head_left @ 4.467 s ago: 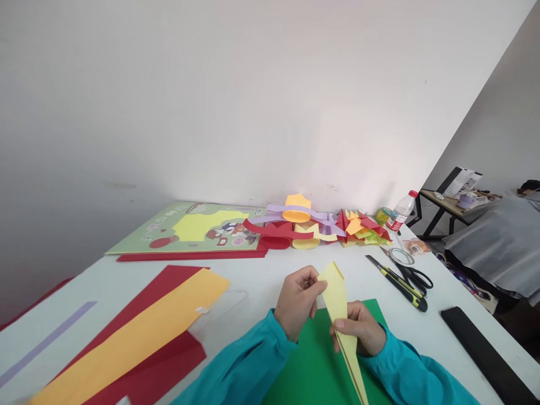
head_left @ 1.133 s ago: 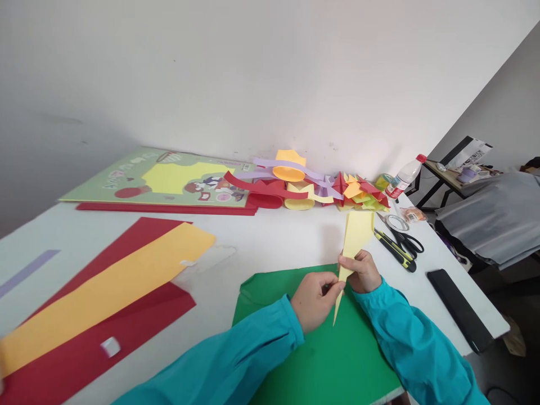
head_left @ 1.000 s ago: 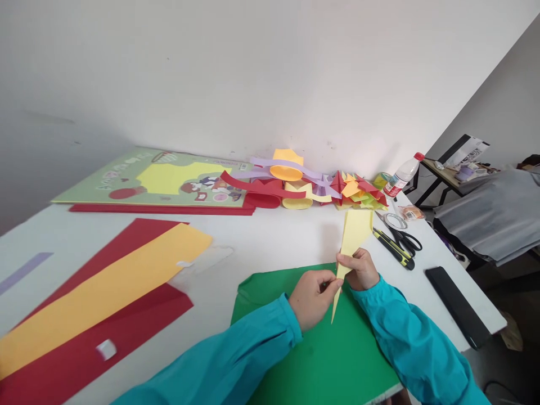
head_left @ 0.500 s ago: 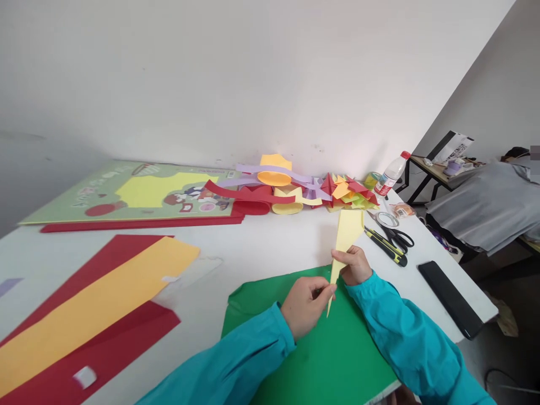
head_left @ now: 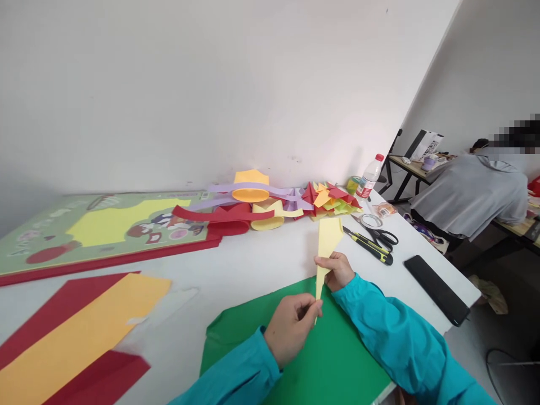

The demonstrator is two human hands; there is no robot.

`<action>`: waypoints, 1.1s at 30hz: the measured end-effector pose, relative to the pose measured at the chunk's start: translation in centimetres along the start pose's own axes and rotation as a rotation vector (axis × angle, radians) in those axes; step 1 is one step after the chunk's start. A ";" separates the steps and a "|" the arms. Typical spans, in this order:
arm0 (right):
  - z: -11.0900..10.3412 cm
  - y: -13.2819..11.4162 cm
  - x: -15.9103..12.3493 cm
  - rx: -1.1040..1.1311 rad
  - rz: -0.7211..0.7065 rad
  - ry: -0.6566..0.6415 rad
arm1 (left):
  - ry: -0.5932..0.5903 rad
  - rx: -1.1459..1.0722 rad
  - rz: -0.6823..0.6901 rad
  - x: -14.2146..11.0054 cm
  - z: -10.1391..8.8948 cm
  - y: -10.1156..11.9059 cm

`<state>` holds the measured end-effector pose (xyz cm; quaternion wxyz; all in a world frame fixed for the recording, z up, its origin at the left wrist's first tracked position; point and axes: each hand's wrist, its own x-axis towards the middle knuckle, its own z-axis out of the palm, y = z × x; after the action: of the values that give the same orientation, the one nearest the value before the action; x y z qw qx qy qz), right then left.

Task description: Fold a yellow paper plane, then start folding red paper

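Note:
A folded piece of pale yellow paper [head_left: 328,239], wide at the top and narrowing to a thin point, stands tilted between my two hands. My left hand [head_left: 291,326] pinches its narrow lower end between thumb and fingers. Higher up, my right hand [head_left: 337,271] grips the paper's middle, thumb across the front. Both hands are above a green sheet [head_left: 337,354] on the table. Close to the right hand lie a yellow-and-black utility knife [head_left: 371,247] and black scissors [head_left: 385,239].
Behind stand paper crowns [head_left: 251,185] and folded colored paper [head_left: 335,199], beside a bottle [head_left: 370,177] and a tape roll [head_left: 371,221]. A black phone [head_left: 436,289] lies right. Orange paper [head_left: 93,332] and a green printed pad [head_left: 54,225] lie left. A person in grey [head_left: 468,191] sits beyond.
The camera view has shifted, so the table's things appear further left. Both hands keep their hold on the yellow paper, the left pinching near its tip.

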<state>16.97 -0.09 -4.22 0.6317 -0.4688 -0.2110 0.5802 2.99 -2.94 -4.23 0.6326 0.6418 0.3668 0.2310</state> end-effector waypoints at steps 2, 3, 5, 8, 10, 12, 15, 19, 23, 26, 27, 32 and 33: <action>0.2 0.2 -0.1 0.011 -0.001 0.008 | 0.009 -0.035 -0.008 0.1 0.0 0.2; 0.2 0.2 -0.1 0.017 -0.004 0.011 | 0.008 -0.050 -0.010 0.1 0.0 0.3; 0.3 0.3 0.0 0.030 -0.011 0.015 | 0.001 -0.060 -0.013 0.2 0.0 0.4; -0.1 0.2 0.6 0.065 -0.022 0.027 | -0.031 -0.033 -0.028 -0.1 0.2 0.1; -0.8 -0.2 1.3 0.096 -0.038 0.046 | -0.075 0.004 -0.016 -0.6 0.7 -0.2; -1.7 -0.9 2.2 0.118 -0.052 0.065 | -0.122 0.032 0.015 -1.2 1.1 -0.3; -2.7 -1.7 2.9 0.121 -0.052 0.059 | -0.118 0.026 0.016 -1.6 1.4 -0.3; -2.1 -1.5 1.9 0.071 -0.006 -0.036 | 0.095 -0.048 -0.008 -0.9 0.7 0.0; -0.5 -0.2 0.1 0.006 0.018 -0.133 | 0.169 -0.123 0.008 0.0 0.0 0.1; 0.0 0.5 -0.7 -0.034 0.009 -0.157 | 0.136 -0.101 0.042 0.3 0.0 -0.2; 0.1 0.7 -0.8 -0.048 0.002 -0.158 | 0.132 -0.097 0.044 0.3 0.0 -0.4; 0.1 0.6 -0.7 -0.086 -0.057 -0.126 | 0.124 -0.104 0.025 0.1 0.4 -1.1; 0.1 0.5 -0.6 -0.086 -0.074 -0.108 | 0.115 -0.098 0.023 0.0 0.4 -1.2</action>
<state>16.52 -0.64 -4.43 0.6199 -0.4554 -0.2865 0.5712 3.14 -3.27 -5.42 0.6385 0.5998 0.3834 0.2925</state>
